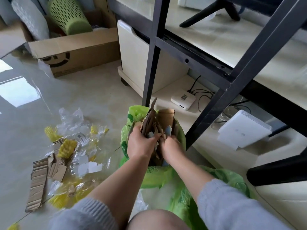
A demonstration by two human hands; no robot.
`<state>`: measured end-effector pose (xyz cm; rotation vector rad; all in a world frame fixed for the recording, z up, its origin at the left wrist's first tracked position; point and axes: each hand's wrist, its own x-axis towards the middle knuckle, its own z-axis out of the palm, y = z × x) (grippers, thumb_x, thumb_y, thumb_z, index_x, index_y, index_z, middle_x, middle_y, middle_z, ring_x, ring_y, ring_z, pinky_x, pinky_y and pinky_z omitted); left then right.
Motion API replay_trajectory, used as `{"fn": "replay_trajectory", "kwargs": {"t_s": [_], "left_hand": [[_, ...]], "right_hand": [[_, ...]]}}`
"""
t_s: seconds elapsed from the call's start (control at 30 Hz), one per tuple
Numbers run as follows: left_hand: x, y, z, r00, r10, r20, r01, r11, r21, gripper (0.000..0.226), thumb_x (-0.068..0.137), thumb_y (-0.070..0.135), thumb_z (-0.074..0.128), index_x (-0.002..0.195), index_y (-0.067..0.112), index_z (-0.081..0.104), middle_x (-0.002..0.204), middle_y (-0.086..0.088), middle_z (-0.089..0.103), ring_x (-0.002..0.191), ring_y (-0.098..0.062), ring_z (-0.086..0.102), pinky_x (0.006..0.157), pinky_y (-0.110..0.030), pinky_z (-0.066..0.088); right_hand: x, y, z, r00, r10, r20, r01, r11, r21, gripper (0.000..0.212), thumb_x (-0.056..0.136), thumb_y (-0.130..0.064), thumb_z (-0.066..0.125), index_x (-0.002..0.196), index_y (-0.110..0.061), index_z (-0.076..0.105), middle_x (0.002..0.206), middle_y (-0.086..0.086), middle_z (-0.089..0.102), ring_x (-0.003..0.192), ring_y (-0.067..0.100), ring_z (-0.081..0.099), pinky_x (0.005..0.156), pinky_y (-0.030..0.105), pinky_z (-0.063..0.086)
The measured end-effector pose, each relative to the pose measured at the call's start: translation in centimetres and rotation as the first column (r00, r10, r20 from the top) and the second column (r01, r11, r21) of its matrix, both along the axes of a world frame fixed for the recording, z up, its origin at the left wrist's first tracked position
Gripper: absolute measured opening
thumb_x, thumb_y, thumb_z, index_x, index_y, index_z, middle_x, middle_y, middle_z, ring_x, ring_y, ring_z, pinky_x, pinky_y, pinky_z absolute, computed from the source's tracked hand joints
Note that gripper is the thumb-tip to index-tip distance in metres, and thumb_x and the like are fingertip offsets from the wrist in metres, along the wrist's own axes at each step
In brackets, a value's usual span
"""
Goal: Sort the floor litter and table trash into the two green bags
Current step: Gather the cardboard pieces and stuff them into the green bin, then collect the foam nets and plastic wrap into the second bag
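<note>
A green bag [132, 117] stands on the floor by the black table leg, stuffed with brown cardboard pieces [164, 118] that stick up out of it. My left hand [141, 143] grips the cardboard from the left. My right hand [171, 146] presses into the same bundle from the right, fingers buried among the pieces. A second green bag [221, 181] lies slumped nearer to me, under my right forearm. To the left lies floor litter: corrugated cardboard strips [39, 181], yellow foam netting [68, 147] and crumpled clear plastic [73, 120].
A black metal table frame [150, 63] rises just behind the bag, with a pale tabletop [224, 40] above. Under it sit a cream cabinet [137, 58], white boxes [182, 98] and cables. An open cardboard box [74, 48] with a green basket [69, 15] stands far left.
</note>
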<state>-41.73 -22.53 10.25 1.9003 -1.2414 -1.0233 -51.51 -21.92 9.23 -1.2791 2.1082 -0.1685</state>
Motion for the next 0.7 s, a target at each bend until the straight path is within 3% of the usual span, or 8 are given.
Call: {"fn": "replay_trajectory", "kwargs": {"t_s": [0.13,0.23,0.33,0.43,0.57,0.63,0.7], "left_hand": [[0.9,0.4,-0.3,0.988,-0.021,-0.155,0.015,0.999,-0.04,0.085,0.059,0.048,0.078,0.132,0.024,0.04,0.125,0.004,0.056,0.117,-0.017,0.054,0.097,-0.039,0.047],[2.1,1.2,1.4,0.965,-0.063,-0.255,0.039,0.994,-0.099,0.09,0.068,0.038,0.08,0.142,0.022,0.031,0.137,0.001,0.047,0.125,-0.014,0.047,0.105,-0.032,0.04],[3.9,2.2,3.9,0.957,-0.055,-0.283,0.014,0.989,-0.144,0.073,0.073,0.031,0.077,0.136,0.019,0.041,0.131,0.002,0.052,0.118,-0.011,0.051,0.099,-0.026,0.043],[6.9,3.5,5.9,0.927,-0.018,-0.376,-0.039,0.989,-0.143,0.053,0.078,0.022,0.075,0.124,0.014,0.051,0.121,-0.003,0.061,0.107,-0.013,0.059,0.086,-0.024,0.051],[13.1,5.7,7.7,0.935,0.033,-0.353,-0.09,0.985,-0.147,0.043,0.08,0.024,0.072,0.118,0.009,0.058,0.111,-0.007,0.067,0.083,-0.008,0.06,0.062,-0.013,0.045],[16.9,7.0,8.3,0.933,0.086,-0.35,-0.142,0.98,-0.137,0.036,0.081,0.023,0.071,0.113,0.01,0.06,0.109,-0.009,0.068,0.071,-0.004,0.058,0.058,-0.014,0.044],[21.1,8.7,8.6,0.926,0.137,-0.353,-0.189,0.975,-0.117,0.032,0.082,0.019,0.07,0.112,0.01,0.06,0.107,-0.009,0.067,0.072,-0.002,0.058,0.056,-0.011,0.046]], "right_hand": [[-0.4,0.8,0.2,0.982,-0.078,0.171,0.104,0.984,-0.145,0.041,0.094,-0.041,0.043,0.131,-0.022,0.049,0.129,0.007,0.054,0.111,0.029,0.056,0.09,0.035,0.047],[-0.6,2.2,2.3,0.964,-0.046,0.263,0.14,0.925,-0.353,0.052,0.092,-0.036,0.052,0.14,-0.025,0.038,0.14,-0.002,0.047,0.127,0.019,0.045,0.097,0.024,0.035],[-0.2,3.5,5.2,0.951,-0.01,0.31,0.19,0.81,-0.556,0.053,0.091,-0.03,0.055,0.14,-0.023,0.039,0.14,-0.002,0.045,0.129,0.013,0.043,0.097,0.018,0.033],[1.5,4.6,8.2,0.954,0.11,0.278,0.11,0.735,-0.669,0.044,0.091,-0.027,0.053,0.134,-0.022,0.047,0.138,-0.002,0.047,0.127,0.011,0.044,0.103,0.024,0.037],[6.4,6.2,10.5,0.903,0.257,0.343,0.044,0.741,-0.67,0.035,0.091,-0.022,0.052,0.126,-0.023,0.053,0.126,-0.008,0.049,0.12,0.008,0.045,0.105,0.032,0.041],[9.5,6.8,10.6,0.892,0.34,0.298,-0.061,0.743,-0.666,0.033,0.091,-0.02,0.053,0.124,-0.022,0.054,0.127,-0.004,0.051,0.12,0.012,0.048,0.104,0.036,0.041],[13.0,7.5,10.1,0.869,0.426,0.251,-0.179,0.744,-0.644,0.032,0.09,-0.019,0.054,0.123,-0.019,0.055,0.129,0.003,0.052,0.122,0.017,0.048,0.105,0.035,0.038]]}}
